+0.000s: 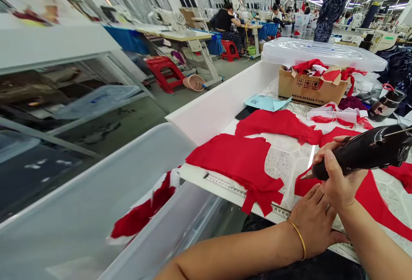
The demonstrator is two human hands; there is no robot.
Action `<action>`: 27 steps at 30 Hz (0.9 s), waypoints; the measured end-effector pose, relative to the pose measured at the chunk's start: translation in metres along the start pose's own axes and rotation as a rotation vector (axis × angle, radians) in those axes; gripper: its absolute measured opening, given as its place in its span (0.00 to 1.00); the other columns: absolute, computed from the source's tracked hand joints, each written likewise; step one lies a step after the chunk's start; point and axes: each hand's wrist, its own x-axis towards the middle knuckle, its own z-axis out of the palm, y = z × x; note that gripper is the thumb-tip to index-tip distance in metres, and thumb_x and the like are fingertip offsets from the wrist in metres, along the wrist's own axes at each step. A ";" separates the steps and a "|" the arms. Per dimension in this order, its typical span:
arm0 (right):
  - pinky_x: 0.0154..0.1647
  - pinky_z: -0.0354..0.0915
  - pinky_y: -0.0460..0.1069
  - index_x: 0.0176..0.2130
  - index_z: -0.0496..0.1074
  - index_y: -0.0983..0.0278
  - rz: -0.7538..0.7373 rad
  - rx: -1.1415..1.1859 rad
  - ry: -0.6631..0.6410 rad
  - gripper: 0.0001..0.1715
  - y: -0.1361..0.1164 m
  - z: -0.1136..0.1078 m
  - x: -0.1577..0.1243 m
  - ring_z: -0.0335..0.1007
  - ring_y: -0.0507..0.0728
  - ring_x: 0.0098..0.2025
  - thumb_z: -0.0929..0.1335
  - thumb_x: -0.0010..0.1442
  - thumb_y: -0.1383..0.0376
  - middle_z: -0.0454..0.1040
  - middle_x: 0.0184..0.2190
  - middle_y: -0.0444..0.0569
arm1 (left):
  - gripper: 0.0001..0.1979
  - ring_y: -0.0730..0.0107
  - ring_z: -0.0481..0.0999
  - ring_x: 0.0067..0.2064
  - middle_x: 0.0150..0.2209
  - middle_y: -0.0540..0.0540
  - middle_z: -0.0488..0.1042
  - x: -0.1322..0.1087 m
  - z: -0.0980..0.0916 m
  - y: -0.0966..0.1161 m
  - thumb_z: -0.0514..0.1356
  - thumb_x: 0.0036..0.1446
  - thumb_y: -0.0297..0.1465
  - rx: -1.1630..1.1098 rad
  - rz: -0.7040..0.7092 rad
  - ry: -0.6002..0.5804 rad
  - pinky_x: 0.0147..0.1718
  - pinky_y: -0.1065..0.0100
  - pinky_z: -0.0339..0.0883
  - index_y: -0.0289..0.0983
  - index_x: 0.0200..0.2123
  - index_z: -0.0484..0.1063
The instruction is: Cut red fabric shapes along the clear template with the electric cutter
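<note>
My right hand (336, 172) is wrapped round a black hand-held power tool (367, 151), its pointed tip down on a red fabric piece (370, 196) on the white table (225, 99). My left hand (313, 224), with a gold bangle on the wrist, lies flat with fingers stretched out on the table edge just below, pressing the cloth. More cut red fabric pieces (240, 162) lie to the left, one hanging over the front edge beside a measuring tape (225, 184) fixed along it.
A clear plastic bin (96, 211) at lower left holds red and white scraps. Behind stands a cardboard box (310, 86) of red scraps under a clear lid, with a blue paper (265, 101) beside it. Other people sit at sewing tables and red stools far back.
</note>
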 end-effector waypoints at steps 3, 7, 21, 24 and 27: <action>0.25 0.69 0.47 0.44 0.69 0.60 0.015 -0.009 -0.011 0.12 0.005 0.004 -0.001 0.69 0.50 0.22 0.72 0.60 0.67 0.73 0.24 0.37 | 0.41 0.48 0.66 0.67 0.63 0.33 0.71 0.002 -0.001 0.000 0.55 0.66 0.59 -0.017 -0.001 -0.007 0.67 0.49 0.59 0.30 0.64 0.66; 0.26 0.69 0.48 0.44 0.68 0.60 -0.005 -0.018 -0.014 0.12 0.008 0.006 -0.002 0.70 0.51 0.22 0.72 0.60 0.66 0.73 0.24 0.37 | 0.37 0.51 0.65 0.68 0.61 0.35 0.74 0.003 -0.006 0.001 0.55 0.68 0.55 -0.022 0.013 -0.026 0.67 0.52 0.59 0.29 0.64 0.66; 0.26 0.69 0.47 0.45 0.69 0.59 -0.034 -0.010 -0.015 0.13 0.009 0.002 0.001 0.69 0.50 0.22 0.72 0.60 0.67 0.73 0.24 0.36 | 0.37 0.50 0.64 0.69 0.66 0.33 0.67 0.002 -0.010 0.000 0.54 0.69 0.55 -0.041 0.018 -0.031 0.69 0.53 0.56 0.28 0.65 0.65; 0.25 0.69 0.47 0.45 0.69 0.59 -0.035 -0.016 -0.028 0.13 0.009 0.004 -0.002 0.69 0.50 0.22 0.71 0.61 0.66 0.73 0.24 0.36 | 0.37 0.51 0.64 0.69 0.67 0.34 0.67 0.001 -0.009 0.001 0.55 0.70 0.54 -0.042 0.015 -0.027 0.68 0.53 0.57 0.28 0.65 0.64; 0.26 0.69 0.47 0.43 0.68 0.60 -0.054 -0.026 -0.011 0.10 0.010 0.004 0.001 0.70 0.50 0.22 0.71 0.60 0.66 0.72 0.24 0.36 | 0.37 0.51 0.66 0.67 0.67 0.33 0.67 0.001 -0.009 0.001 0.54 0.69 0.55 -0.048 -0.002 -0.018 0.67 0.53 0.59 0.29 0.65 0.64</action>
